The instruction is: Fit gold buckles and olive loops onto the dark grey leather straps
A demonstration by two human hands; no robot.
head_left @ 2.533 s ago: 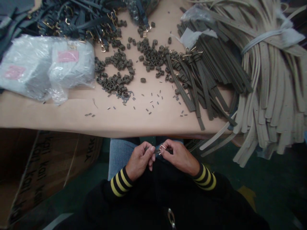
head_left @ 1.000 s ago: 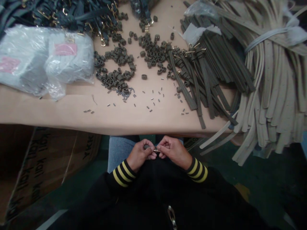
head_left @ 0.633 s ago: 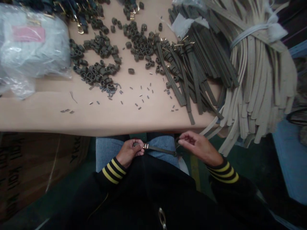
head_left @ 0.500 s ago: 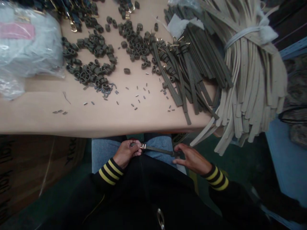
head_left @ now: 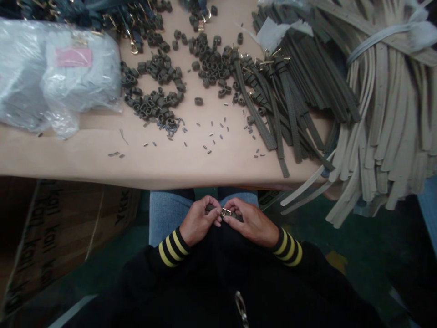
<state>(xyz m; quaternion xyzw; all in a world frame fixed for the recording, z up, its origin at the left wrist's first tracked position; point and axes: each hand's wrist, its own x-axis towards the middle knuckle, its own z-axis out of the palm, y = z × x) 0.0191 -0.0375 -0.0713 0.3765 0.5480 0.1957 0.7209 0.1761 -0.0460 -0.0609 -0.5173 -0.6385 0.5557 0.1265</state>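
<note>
The hands [head_left: 225, 222] are drawn close together above the person's lap, the left hand [head_left: 199, 222] and the right hand [head_left: 251, 222] almost touching as their fingers pinch a short piece of dark olive strap [head_left: 236, 217]. A small gold-coloured metal buckle [head_left: 226, 212] is sitting on that strap between the two hands, with fingers partly covering it. The hands are holding it just below the edge of the tan surface [head_left: 68, 159], over the knees of the person's blue jeans [head_left: 164, 207].

Up on the surface, dark olive plastic loops [head_left: 153, 102] are lying in loose heaps, with tiny grey metal pins [head_left: 211, 141] scattered in front of them. Dark olive straps [head_left: 290, 109] are fanning out to the right, several ending in gold buckles, beside a tied bundle of beige straps [head_left: 385, 127]. Plastic-wrapped packs [head_left: 78, 77] are lying at the left.
</note>
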